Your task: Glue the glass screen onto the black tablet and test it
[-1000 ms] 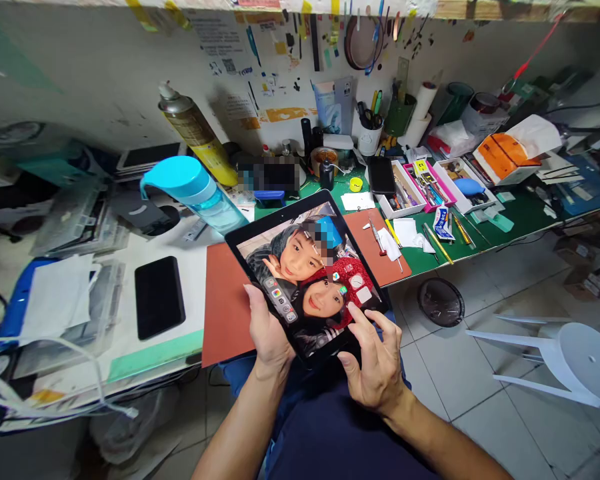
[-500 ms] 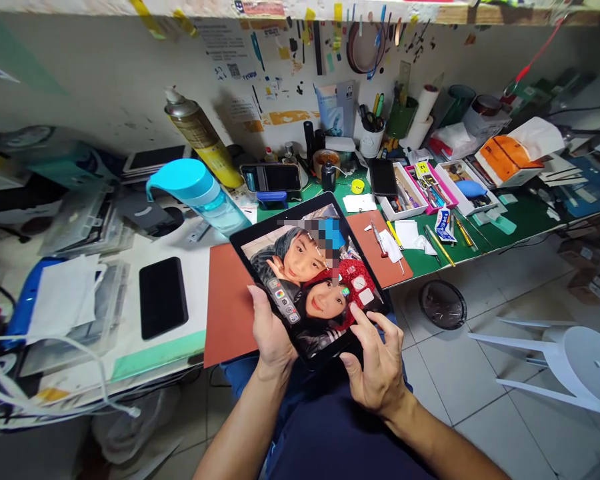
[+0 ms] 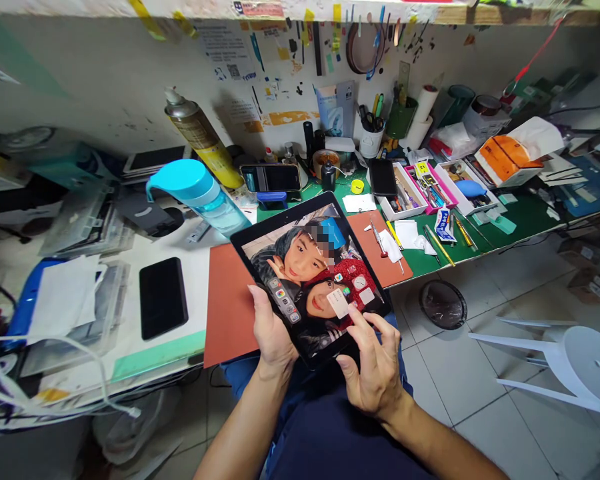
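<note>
A black-framed tablet (image 3: pixel 275 257) is tilted over the brown mat (image 3: pixel 225 300) at the bench edge, its lit screen showing a photo wallpaper, app icons and a small pale pop-up box. My left hand (image 3: pixel 273 333) grips its lower left edge, thumb along the front and the other fingers hidden underneath. Over the lower right of the screen is my right hand (image 3: pixel 373 360), fingers apart and holding nothing; its index fingertip is at the pop-up, and I cannot tell whether it touches the glass.
Left of the mat lie a dark phone (image 3: pixel 163 298) and a blue-lidded water bottle (image 3: pixel 200 193). Small tool trays (image 3: pixel 407 193), tweezers and screwdrivers spread along the green bench mat (image 3: pixel 425 263). A white stool (image 3: pixel 590 367) and a bin (image 3: pixel 443 305) stand on the floor at right.
A small pale pop-up box has appeared on the tablet screen by my right index fingertip. My right hand has shifted slightly to the left; my left hand keeps its grip.
</note>
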A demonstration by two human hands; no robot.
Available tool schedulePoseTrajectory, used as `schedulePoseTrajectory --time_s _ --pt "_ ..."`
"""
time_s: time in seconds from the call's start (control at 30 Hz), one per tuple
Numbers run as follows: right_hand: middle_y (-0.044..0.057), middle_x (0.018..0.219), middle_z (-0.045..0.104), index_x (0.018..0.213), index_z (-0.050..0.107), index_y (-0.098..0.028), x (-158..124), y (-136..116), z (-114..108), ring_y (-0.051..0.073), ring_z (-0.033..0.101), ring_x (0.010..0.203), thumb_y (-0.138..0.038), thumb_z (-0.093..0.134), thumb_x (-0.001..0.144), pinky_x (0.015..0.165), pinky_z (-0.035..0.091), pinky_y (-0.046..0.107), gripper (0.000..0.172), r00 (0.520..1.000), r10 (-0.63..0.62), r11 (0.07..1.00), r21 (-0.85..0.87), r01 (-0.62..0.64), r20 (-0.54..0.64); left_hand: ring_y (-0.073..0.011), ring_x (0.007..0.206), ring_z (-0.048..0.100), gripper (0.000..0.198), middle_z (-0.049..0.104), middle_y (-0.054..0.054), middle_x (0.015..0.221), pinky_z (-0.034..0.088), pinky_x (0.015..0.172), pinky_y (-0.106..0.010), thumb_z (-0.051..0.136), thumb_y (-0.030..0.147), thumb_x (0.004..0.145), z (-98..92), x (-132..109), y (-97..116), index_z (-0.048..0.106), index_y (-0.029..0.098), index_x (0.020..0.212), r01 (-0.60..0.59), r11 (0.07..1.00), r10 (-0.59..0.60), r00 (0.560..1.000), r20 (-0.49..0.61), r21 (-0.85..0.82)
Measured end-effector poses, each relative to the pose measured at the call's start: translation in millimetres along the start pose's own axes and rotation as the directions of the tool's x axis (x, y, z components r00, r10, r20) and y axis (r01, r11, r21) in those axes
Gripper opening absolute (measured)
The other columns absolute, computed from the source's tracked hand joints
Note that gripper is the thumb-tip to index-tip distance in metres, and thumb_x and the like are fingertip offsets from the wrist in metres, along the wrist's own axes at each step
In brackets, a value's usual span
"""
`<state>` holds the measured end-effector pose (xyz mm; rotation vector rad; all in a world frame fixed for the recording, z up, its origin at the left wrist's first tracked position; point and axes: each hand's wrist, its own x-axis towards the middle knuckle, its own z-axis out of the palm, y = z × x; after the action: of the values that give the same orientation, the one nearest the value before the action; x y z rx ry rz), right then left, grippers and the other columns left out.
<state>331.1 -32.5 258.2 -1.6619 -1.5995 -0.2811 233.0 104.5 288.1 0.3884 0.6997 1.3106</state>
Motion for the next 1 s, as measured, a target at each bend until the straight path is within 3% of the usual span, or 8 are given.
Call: schedulePoseTrajectory --time_s 0.23,0.5,0.73,1.0 --pt "0.017 0.134 0.079 0.118 0.069 -0.010 -7 -4 -3 0.031 0.064 0.121 -0.035 0.038 0.116 0.098 0.048 0.044 0.040 0.992 -0.119 0.986 0.122 0.115 0.030 -0.0268 0.163 0.039 0.062 0.065 -0.006 0.158 0.033 0.134 -0.042 0.047 0.067 0.108 2.4 2 3 0.067 0.026 0.151 0.016 1.000 -0.016 0.999 0.048 0.013" --pt "0.017 0.133 0.079 0.119 0.070 -0.011 -13 -1 -3 0.032 0.064 0.121 -0.036 0.042 0.114 0.100 0.047 0.045 0.037 0.994 -0.102 0.988 0.122 0.097 0.028 -0.0240 0.166 0.031 0.063 0.061 -0.006 0.162 0.024 0.137 -0.040 0.041 0.066 0.111 3.0 4 2 0.065 0.024 0.152 0.011 1.000 -0.011 0.998 0.070 -0.001" --pt "0.016 0.133 0.080 0.123 0.068 -0.013 -14 1 -5 0.032 0.063 0.122 -0.032 0.049 0.111 0.100 0.047 0.045 0.029 0.995 -0.093 0.989 0.121 0.087 0.045 -0.0204 0.166 0.033 0.061 0.061 -0.006 0.162 0.027 0.135 -0.034 0.039 0.063 0.112 7.6 1 3 0.066 0.023 0.150 -0.021 1.000 0.021 0.998 0.062 0.005" --pt "0.016 0.129 0.080 0.131 0.063 -0.016 -15 32 -12 0.034 0.062 0.120 -0.026 0.044 0.111 0.100 0.045 0.049 0.029 0.998 0.011 0.999 -0.038 -0.013 -0.061 -0.0200 0.166 0.032 0.053 0.061 0.000 0.163 0.030 0.132 -0.025 0.050 0.059 0.110 9.8 2 4 0.073 0.023 0.142 -0.109 0.993 0.110 0.994 -0.008 0.050"
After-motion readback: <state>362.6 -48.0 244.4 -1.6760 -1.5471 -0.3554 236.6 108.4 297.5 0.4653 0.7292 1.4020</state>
